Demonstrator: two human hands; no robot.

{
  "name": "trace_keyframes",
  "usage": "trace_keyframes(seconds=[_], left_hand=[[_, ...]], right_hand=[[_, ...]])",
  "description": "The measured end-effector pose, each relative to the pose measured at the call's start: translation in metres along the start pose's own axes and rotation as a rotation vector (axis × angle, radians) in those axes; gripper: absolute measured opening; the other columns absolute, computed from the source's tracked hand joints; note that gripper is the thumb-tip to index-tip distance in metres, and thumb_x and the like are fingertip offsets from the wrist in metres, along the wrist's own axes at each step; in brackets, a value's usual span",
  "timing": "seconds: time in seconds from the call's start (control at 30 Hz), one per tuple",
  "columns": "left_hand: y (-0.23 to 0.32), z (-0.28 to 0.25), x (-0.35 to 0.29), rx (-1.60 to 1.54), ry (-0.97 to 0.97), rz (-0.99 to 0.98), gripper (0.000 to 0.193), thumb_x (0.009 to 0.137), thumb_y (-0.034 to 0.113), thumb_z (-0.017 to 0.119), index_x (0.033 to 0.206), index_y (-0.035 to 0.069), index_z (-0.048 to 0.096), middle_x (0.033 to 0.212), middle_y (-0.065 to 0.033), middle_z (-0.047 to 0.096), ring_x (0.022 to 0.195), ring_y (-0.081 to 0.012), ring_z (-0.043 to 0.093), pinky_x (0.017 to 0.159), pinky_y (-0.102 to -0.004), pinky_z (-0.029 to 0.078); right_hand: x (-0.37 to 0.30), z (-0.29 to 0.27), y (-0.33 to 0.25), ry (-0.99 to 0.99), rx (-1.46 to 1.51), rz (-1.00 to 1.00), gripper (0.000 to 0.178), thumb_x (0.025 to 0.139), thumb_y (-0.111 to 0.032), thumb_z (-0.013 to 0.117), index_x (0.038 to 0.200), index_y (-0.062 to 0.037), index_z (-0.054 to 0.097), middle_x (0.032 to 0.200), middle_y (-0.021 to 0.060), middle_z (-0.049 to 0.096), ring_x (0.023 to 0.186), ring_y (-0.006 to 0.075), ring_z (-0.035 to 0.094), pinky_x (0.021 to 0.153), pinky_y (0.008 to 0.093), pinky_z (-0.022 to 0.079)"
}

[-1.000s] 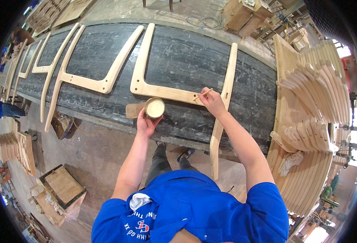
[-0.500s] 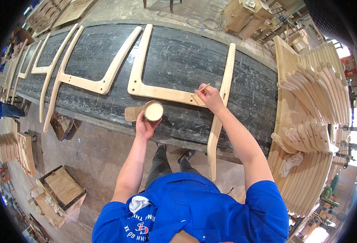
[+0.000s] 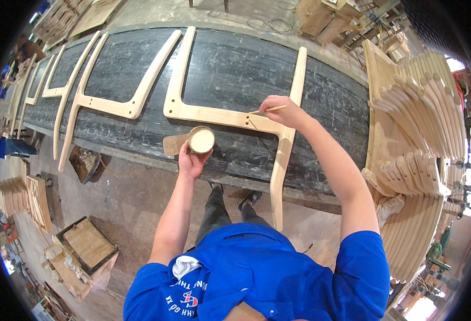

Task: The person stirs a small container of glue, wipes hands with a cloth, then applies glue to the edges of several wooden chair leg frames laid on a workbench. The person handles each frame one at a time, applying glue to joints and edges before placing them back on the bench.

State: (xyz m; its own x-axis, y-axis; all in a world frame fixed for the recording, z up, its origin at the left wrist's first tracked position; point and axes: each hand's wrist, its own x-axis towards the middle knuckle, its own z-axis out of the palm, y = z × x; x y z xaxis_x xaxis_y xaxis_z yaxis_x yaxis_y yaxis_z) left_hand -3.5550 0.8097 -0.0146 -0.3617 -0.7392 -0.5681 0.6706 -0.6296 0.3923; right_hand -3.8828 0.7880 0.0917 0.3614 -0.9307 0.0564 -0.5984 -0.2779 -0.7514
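Observation:
My left hand (image 3: 193,163) is closed around a round cup (image 3: 201,140) of cream-coloured liquid, held over the near edge of the dark table. A flat brown piece (image 3: 174,145) sticks out left of the cup; I cannot tell whether it is joined to it. My right hand (image 3: 282,111) pinches a thin wooden stick (image 3: 272,109). The stick's left tip is at the upper of two dark holes near the right end of the crossbar of a pale wooden frame (image 3: 214,114). Two more holes show at the crossbar's left end.
More wooden frames (image 3: 107,105) lie leftward along the dark table (image 3: 235,69). Stacked curved wooden parts (image 3: 417,117) stand at the right. On the floor at lower left is a box with a wooden top (image 3: 90,246). Another person in blue (image 3: 10,146) is at far left.
My right hand has moved up and right, and the stick has swung from steep to nearly level. Its tip has shifted to the upper hole. My left hand still holds the cup.

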Motion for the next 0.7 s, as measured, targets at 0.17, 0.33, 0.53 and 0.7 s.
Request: trace_keyframes(seconds=[0.17, 0.33, 0.53, 0.7], left_hand=[[-0.024, 0.024, 0.013, -0.021, 0.024, -0.004, 0.042, 0.093, 0.034, 0.036, 0.125, 0.009, 0.045, 0.124, -0.0103, 0.052, 0.112, -0.0281, 0.052, 0.092, -0.0489, 0.045], [-0.054, 0.060, 0.026, 0.070, -0.022, -0.005, 0.042, 0.095, 0.033, 0.033, 0.125, 0.007, 0.043, 0.124, -0.0100, 0.052, 0.113, -0.0270, 0.051, 0.091, -0.0470, 0.046], [-0.106, 0.111, 0.029, 0.122, -0.082, -0.089, 0.042, 0.095, 0.033, 0.032, 0.125, 0.007, 0.044, 0.125, -0.0095, 0.051, 0.113, -0.0264, 0.050, 0.091, -0.0464, 0.045], [-0.127, 0.132, 0.026, 0.089, -0.110, -0.124, 0.041, 0.094, 0.034, 0.035, 0.125, 0.008, 0.043, 0.124, -0.0098, 0.050, 0.113, -0.0262, 0.050, 0.092, -0.0466, 0.045]], right_hand=[[-0.035, 0.018, 0.007, 0.501, 0.568, 0.392, 0.010, 0.084, -0.012, 0.060, 0.082, -0.0021, 0.058, 0.074, 0.0038, 0.062, 0.065, 0.0099, 0.058, 0.059, 0.0226, 0.047], [-0.056, 0.032, -0.020, 0.662, 0.714, 0.354, 0.016, 0.086, -0.017, 0.060, 0.084, -0.0021, 0.058, 0.073, 0.0044, 0.062, 0.066, 0.0085, 0.058, 0.059, 0.0218, 0.048], [-0.079, 0.013, -0.022, 0.524, 0.325, 0.353, 0.018, 0.087, -0.020, 0.059, 0.084, -0.0017, 0.059, 0.071, 0.0039, 0.062, 0.062, 0.0092, 0.057, 0.057, 0.0233, 0.046], [-0.114, 0.004, 0.002, 0.775, 1.085, 0.508, 0.011, 0.088, -0.016, 0.058, 0.085, -0.0049, 0.055, 0.073, 0.0071, 0.062, 0.063, 0.0132, 0.060, 0.058, 0.0263, 0.050]])
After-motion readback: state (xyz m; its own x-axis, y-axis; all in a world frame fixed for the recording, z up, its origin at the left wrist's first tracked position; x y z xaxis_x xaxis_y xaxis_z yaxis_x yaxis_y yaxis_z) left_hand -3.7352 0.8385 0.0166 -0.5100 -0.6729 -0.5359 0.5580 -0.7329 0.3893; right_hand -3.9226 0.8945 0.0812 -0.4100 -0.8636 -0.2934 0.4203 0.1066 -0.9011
